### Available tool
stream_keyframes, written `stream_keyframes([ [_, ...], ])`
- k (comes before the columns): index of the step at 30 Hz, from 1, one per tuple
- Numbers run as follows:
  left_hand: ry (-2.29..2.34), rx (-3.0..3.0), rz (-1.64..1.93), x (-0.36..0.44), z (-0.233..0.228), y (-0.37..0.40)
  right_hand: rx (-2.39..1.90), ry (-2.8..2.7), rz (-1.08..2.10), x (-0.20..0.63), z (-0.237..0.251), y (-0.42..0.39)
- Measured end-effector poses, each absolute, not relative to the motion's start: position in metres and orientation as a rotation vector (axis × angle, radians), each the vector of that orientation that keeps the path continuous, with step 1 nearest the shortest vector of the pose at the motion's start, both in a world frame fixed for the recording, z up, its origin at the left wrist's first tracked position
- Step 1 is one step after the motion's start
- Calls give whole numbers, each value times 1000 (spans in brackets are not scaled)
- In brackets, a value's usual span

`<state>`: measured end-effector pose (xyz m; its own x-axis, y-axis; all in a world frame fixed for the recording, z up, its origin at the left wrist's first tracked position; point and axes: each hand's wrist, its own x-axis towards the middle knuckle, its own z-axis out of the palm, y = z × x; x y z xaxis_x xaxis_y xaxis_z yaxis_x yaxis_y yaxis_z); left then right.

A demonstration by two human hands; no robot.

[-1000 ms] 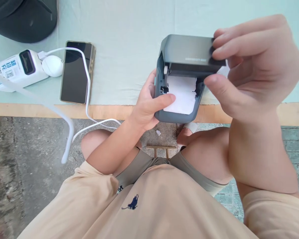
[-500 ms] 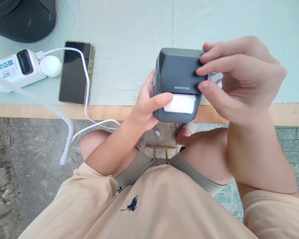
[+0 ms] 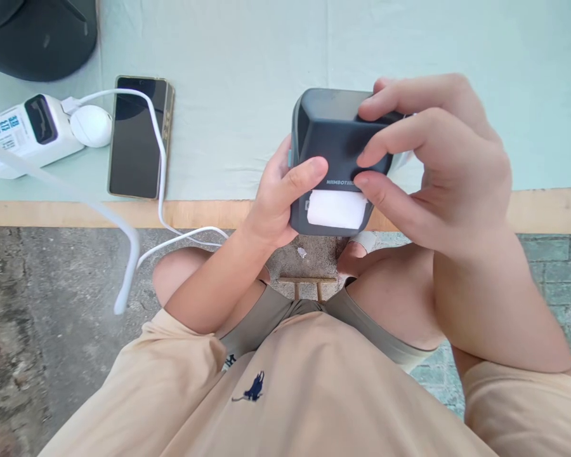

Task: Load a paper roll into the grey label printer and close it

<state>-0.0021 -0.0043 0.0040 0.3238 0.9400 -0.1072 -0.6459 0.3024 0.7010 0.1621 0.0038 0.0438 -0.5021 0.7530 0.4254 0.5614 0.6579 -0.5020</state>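
Observation:
A dark grey label printer (image 3: 341,139) is held up in front of me, over the table's front edge. White label paper (image 3: 337,210) sticks out of the slot at its near end. My left hand (image 3: 280,200) grips the printer's left side, thumb on the top near the slot. On the right, the thumb and fingertips of my right hand (image 3: 450,162) lie on the printer's lid, curled over its right side. A whitish, partly see-through scrap (image 3: 401,158) shows between my right palm and the printer; what it is I cannot make out.
A phone (image 3: 136,143) lies at the left on the pale green cloth (image 3: 238,76). Beside it is a white power strip (image 3: 59,130) with a plug and a white cable (image 3: 160,149) that hangs over the wooden edge (image 3: 209,214). A black object (image 3: 38,44) stands back left.
My right hand has moved left, its fingers further over the printer's lid. The printer has tilted a little, and my left thumb has shifted off the label paper.

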Motion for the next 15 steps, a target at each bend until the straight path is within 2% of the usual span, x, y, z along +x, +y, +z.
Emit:
stream_keyframes([
  [7,492,439,1056,0,10,1,-911,-2087,268,161,32,9],
  [15,618,447,1092,-2,-1,3,-919,-2220,222,164,38,10],
])
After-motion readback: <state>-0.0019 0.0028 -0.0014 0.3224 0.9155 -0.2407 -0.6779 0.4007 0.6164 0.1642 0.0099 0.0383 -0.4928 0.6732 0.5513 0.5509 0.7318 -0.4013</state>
